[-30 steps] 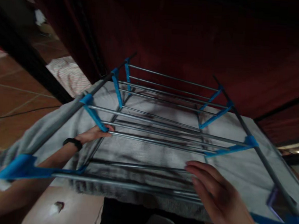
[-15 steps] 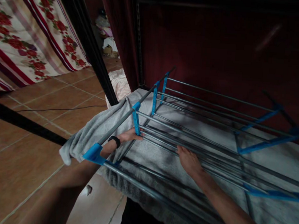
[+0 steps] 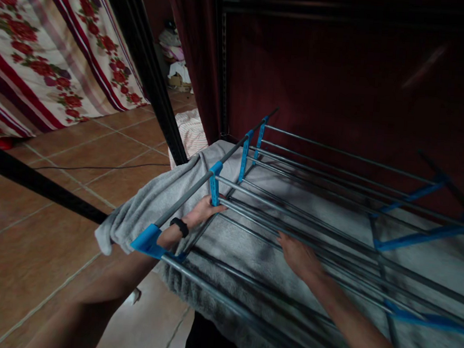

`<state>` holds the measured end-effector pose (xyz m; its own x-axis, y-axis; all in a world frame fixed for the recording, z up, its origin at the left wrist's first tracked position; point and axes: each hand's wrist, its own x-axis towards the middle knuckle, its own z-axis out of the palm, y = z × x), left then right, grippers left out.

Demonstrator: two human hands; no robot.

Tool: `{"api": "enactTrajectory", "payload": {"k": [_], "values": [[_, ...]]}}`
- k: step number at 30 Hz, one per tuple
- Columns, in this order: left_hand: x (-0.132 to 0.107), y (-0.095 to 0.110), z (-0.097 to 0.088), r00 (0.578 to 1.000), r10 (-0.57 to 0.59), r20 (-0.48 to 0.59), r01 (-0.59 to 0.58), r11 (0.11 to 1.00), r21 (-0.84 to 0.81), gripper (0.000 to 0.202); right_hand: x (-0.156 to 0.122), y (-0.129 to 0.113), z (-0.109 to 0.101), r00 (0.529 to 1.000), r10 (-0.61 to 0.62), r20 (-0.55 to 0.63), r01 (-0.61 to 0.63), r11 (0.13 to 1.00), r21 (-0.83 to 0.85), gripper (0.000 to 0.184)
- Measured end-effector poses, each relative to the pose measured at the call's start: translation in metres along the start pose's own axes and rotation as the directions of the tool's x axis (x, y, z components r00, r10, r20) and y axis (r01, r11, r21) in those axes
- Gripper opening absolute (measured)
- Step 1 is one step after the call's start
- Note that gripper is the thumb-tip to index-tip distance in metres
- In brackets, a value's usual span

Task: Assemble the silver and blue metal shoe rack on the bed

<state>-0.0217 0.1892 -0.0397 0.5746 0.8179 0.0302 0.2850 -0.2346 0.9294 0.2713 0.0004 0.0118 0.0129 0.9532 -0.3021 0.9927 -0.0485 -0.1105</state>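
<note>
A shoe rack (image 3: 191,192) of grey metal tubes and blue plastic brackets lies on a grey blanket (image 3: 134,204). My left hand (image 3: 204,210), with a black band at the wrist, is closed around the lower end of a blue bracket (image 3: 214,187), where thin tubes meet it. Its thumb lies along the tube ends, and some fingers are hidden behind the bracket. Farther along those tubes, my right hand (image 3: 298,257) is closed over a metal tube, its fingertips partly hidden below. In front, a thicker tube (image 3: 216,289) runs across beneath my forearms.
Black metal posts (image 3: 151,78) frame the left side. A dark red panel (image 3: 322,74) stands behind the rack. A flowered curtain (image 3: 41,54) hangs at the left over the tiled floor (image 3: 25,223), which a dark cable (image 3: 97,168) crosses. Folded striped cloth (image 3: 191,131) lies beyond the blanket.
The view has shifted slightly, moving the scene a little to the right. My left thumb now lies higher along the tube ends at the bracket. My right hand keeps its place on the tubes.
</note>
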Motion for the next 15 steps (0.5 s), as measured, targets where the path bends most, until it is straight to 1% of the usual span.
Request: {"api": "enactTrajectory", "payload": {"k": [2,4,7,10,12,15], "values": [[0.000,0.003,0.004,0.998,0.016,-0.053,-0.017,1.000,-0.021,0.029,0.000,0.001,-0.001,1.000,-0.009,0.019,0.009,1.000,0.006,0.041],[-0.001,0.005,0.008,0.998,0.010,-0.068,-0.015,0.998,-0.066,0.027,0.001,0.002,-0.002,0.999,-0.022,0.029,0.021,1.000,0.021,0.042],[-0.001,0.003,0.013,0.996,0.005,-0.092,-0.019,0.988,-0.155,0.030,0.001,0.003,-0.001,0.999,-0.034,0.011,0.034,0.999,0.032,0.043],[0.000,-0.001,0.014,0.993,0.002,-0.120,-0.026,0.980,-0.197,0.034,0.002,0.001,0.001,1.000,-0.011,-0.023,0.011,1.000,0.021,0.044],[0.001,-0.002,0.015,0.992,-0.006,-0.126,-0.020,0.978,-0.205,0.034,0.003,0.001,0.002,1.000,-0.008,-0.030,0.009,1.000,0.030,0.043],[0.001,-0.001,0.015,0.995,-0.013,-0.101,-0.009,0.976,-0.220,0.031,0.004,0.002,0.005,0.999,-0.031,-0.016,0.032,0.998,0.056,0.043]]}}
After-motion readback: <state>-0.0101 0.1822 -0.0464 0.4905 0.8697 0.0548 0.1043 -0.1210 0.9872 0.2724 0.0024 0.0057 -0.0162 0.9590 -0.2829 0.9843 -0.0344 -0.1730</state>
